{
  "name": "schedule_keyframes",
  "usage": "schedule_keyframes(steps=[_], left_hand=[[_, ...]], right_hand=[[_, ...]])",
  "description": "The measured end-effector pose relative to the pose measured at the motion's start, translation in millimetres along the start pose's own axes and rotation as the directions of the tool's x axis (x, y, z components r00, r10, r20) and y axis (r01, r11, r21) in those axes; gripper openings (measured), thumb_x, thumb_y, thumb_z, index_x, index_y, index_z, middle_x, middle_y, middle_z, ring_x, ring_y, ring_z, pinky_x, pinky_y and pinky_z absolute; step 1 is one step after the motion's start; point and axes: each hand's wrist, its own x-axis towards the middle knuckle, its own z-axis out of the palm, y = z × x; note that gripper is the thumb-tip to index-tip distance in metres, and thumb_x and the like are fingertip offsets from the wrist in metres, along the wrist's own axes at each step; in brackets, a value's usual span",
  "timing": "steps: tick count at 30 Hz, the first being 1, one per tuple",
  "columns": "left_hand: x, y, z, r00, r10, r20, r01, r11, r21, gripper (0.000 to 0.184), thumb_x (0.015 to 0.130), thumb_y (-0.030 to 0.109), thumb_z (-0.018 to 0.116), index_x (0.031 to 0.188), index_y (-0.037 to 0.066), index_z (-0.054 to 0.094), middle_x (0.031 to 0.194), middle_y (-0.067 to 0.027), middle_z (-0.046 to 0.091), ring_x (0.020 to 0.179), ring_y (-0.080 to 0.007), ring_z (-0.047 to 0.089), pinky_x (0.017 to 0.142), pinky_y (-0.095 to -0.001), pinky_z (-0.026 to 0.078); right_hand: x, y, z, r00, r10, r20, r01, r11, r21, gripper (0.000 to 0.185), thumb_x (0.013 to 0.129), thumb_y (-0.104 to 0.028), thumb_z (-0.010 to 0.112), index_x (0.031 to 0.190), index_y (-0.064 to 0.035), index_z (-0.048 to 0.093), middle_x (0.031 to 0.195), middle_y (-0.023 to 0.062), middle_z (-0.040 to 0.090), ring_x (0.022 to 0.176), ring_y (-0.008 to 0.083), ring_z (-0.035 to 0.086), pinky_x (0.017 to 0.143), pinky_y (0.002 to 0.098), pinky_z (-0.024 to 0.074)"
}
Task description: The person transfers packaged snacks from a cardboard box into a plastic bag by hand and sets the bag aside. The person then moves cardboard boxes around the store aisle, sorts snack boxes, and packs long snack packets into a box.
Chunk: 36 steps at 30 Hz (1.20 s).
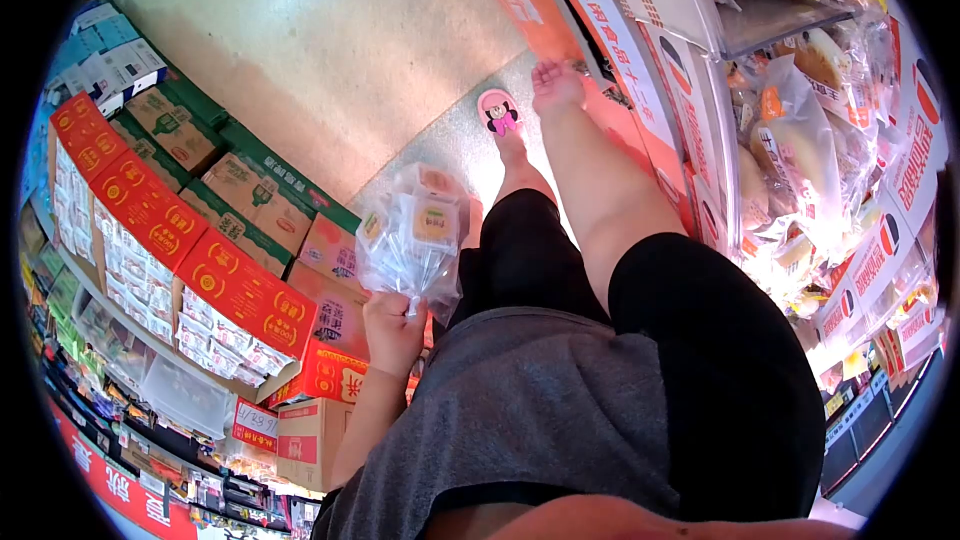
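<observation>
At lower left, my left hand (392, 332) is closed round the gathered neck of a clear plastic bag (412, 240). Inside the bag are several small wrapped packages with yellowish labels, perhaps packed snacks. My right arm stretches forward past the orange-red front of a display stand (650, 125). At its end, my right hand (557, 88) is small in view, with its fingers loosely bent and apart. It shows no object in its grasp. Below it and to the left is my foot in a pink slipper (497, 112) with a cartoon figure.
Along the left stand stacked cartons (255, 195) and red-fronted boxes (150, 205) of small white packets. Bagged bread (795, 150) fills the shelf on the right. A pale floor (300, 60) runs between the two sides. Shelves of goods line the lower left edge.
</observation>
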Motion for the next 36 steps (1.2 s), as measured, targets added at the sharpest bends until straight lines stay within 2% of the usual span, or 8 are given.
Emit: schedule_keyframes(steps=[6, 9, 11, 14, 23, 27, 32, 36], left_hand=[[-1.5, -4.2, 6.4, 0.998, 0.002, 0.062, -0.007, 0.997, 0.081, 0.027, 0.069, 0.012, 0.073, 0.057, 0.003, 0.051, 0.060, -0.0154, 0.053, 0.064, -0.0364, 0.054, 0.059, -0.0470, 0.039], [1.0, -5.5, 14.7, 0.995, 0.026, 0.101, -0.039, 0.992, 0.121, 0.020, 0.070, 0.014, 0.072, 0.061, 0.003, 0.057, 0.063, -0.0150, 0.056, 0.068, -0.0360, 0.056, 0.062, -0.0472, 0.042], [6.6, -2.9, 19.2, 0.988, 0.030, 0.149, -0.052, 0.988, 0.146, 0.015, 0.070, 0.015, 0.070, 0.065, 0.004, 0.061, 0.065, -0.0144, 0.058, 0.072, -0.0352, 0.057, 0.065, -0.0473, 0.044], [19.5, 0.2, 34.3, 0.985, 0.075, 0.156, -0.101, 0.981, 0.164, 0.011, 0.070, 0.015, 0.068, 0.068, 0.006, 0.064, 0.069, -0.0138, 0.061, 0.075, -0.0342, 0.059, 0.068, -0.0477, 0.044], [48.4, 3.0, 68.7, 0.986, 0.089, 0.139, -0.084, 0.996, -0.042, 0.015, 0.069, 0.007, 0.067, 0.084, 0.004, 0.066, 0.082, -0.0149, 0.065, 0.082, -0.0357, 0.058, 0.074, -0.0455, 0.046], [43.9, 11.2, 69.6, 0.991, 0.069, -0.117, -0.099, 0.957, -0.272, 0.033, 0.075, 0.002, 0.064, 0.108, 0.002, 0.061, 0.107, -0.0182, 0.065, 0.101, -0.0378, 0.059, 0.091, -0.0432, 0.046], [28.0, -18.9, 74.1, 0.989, -0.148, 0.010, 0.139, 0.905, -0.403, 0.031, 0.078, 0.008, 0.066, 0.109, 0.001, 0.062, 0.106, -0.0195, 0.065, 0.100, -0.0384, 0.060, 0.090, -0.0425, 0.047], [-7.5, -57.9, 109.2, 0.960, -0.272, 0.061, 0.277, 0.905, -0.324, 0.029, 0.079, 0.012, 0.067, 0.106, 0.002, 0.065, 0.104, -0.0179, 0.066, 0.098, -0.0365, 0.063, 0.088, -0.0414, 0.049]], right_hand=[[-76.4, 62.3, -13.1, 0.942, 0.331, 0.062, -0.285, 0.882, -0.376, 0.014, 0.092, -0.018, 0.058, 0.093, -0.0043, 0.056, 0.085, 0.0107, 0.061, 0.076, 0.0205, 0.061, 0.064, 0.0336, 0.0543], [-117.1, 69.0, -31.5, 0.853, 0.494, 0.166, -0.025, 0.357, -0.934, 0.027, 0.090, -0.023, 0.060, 0.110, -0.0043, 0.060, 0.104, 0.0122, 0.063, 0.086, 0.0253, 0.062, 0.071, 0.0372, 0.0542], [-179.2, 57.9, -25.0, 0.544, 0.496, 0.677, 0.779, 0.000, -0.627, 0.040, 0.086, -0.018, 0.060, 0.123, -0.0051, 0.057, 0.111, 0.0148, 0.063, 0.097, 0.0333, 0.062, 0.085, 0.0409, 0.0515], [-243.5, 28.3, -11.7, -0.088, 0.784, 0.614, 0.995, 0.092, 0.025, 0.063, 0.067, -0.008, 0.069, 0.129, -0.0117, 0.055, 0.125, 0.0131, 0.053, 0.116, 0.0333, 0.048, 0.100, 0.0456, 0.0395], [-287.4, 25.2, -12.1, 0.234, 0.835, 0.498, 0.960, -0.278, 0.015, 0.040, 0.071, -0.013, 0.064, 0.111, -0.0077, 0.060, 0.091, 0.0111, 0.065, 0.094, 0.0318, 0.058, 0.084, 0.0450, 0.0435], [-214.3, 40.3, -8.9, 0.451, 0.874, 0.183, 0.852, -0.482, 0.204, 0.024, 0.073, -0.019, 0.066, 0.095, -0.0080, 0.070, 0.088, 0.0136, 0.068, 0.086, 0.0350, 0.065, 0.078, 0.0454, 0.0503], [-90.0, 43.1, 47.1, 0.630, 0.764, 0.137, 0.742, -0.645, 0.182, 0.023, 0.077, -0.018, 0.061, 0.096, -0.0089, 0.071, 0.095, 0.0161, 0.070, 0.090, 0.0332, 0.067, 0.080, 0.0418, 0.0529], [-9.4, 14.4, 83.7, 0.738, 0.446, 0.506, 0.561, -0.823, -0.094, 0.025, 0.085, -0.019, 0.057, 0.103, -0.0036, 0.067, 0.101, 0.0186, 0.068, 0.097, 0.0340, 0.065, 0.085, 0.0424, 0.0508]])
